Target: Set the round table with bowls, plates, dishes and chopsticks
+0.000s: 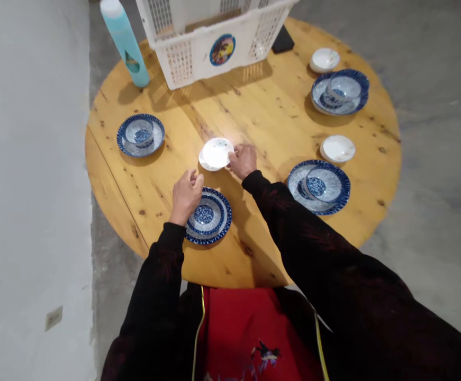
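Observation:
My right hand [243,161] pinches the right rim of a small white dish [218,152]. Beneath that dish, another white dish [206,163] shows partly at its lower left; whether the two touch I cannot tell. My left hand [188,194] hovers over the left side of a blue-and-white plate [227,221], its fingers curled in with nothing visible in them. On this plate sits a smaller patterned dish or bowl [204,214], partly hidden by that hand.
A round wooden table [250,121] carries a white plastic crate [202,58], a light-blue bottle [129,47] and a black flat object [283,40]. Around it stand blue-rimmed plates with clear bowls at left [121,138], right [343,198] and far right [363,90]. White dishes [337,148] lie nearby.

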`<state>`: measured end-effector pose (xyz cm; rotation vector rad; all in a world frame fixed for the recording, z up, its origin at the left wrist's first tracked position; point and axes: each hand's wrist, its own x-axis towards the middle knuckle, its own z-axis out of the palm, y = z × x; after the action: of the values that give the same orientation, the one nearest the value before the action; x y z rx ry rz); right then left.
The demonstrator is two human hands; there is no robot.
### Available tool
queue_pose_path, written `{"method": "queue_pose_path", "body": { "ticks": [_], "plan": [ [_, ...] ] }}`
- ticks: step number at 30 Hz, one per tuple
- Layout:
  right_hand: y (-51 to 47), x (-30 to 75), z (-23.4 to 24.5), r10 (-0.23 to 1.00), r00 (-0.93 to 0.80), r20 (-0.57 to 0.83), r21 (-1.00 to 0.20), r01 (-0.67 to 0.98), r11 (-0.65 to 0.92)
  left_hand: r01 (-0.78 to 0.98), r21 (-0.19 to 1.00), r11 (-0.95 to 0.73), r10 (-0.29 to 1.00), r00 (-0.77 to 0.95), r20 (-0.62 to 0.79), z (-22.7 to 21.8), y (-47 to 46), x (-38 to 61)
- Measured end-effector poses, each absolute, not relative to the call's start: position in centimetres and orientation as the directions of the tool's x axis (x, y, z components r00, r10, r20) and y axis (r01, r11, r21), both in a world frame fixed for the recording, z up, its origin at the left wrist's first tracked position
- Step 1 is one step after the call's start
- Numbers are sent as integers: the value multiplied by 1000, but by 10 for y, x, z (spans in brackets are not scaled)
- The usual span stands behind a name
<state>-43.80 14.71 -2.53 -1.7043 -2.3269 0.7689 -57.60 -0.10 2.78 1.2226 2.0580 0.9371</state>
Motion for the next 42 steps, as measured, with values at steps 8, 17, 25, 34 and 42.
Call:
{"method": "queue_pose_path", "body": {
  "ticks": [8, 17, 25, 34, 42],
  "plan": [
    [76, -341, 9, 955, -253, -153, -768, 638, 46, 182, 950, 253, 954, -209, -215, 27, -1, -509],
    [-20, -258, -49, 966, -156, -208, -782, 619, -69, -167, 804, 570, 801, -106, -590, -29, -88, -427],
    [-24, -266, -74, 954, -146, -262, -803, 582, -131, -315, 820, 478, 794, -244, -557, -54, -102, -414],
    [-13, -272, -85, 959, -196, -203, -760, 650, -28, -294, 859, 418, 826, -271, -495, -67, -98, -414],
    [-14, -272, -88, 958, -196, -210, -778, 627, -42, -245, 869, 429, 845, -230, -482, -67, -99, -415]
  ]
}}
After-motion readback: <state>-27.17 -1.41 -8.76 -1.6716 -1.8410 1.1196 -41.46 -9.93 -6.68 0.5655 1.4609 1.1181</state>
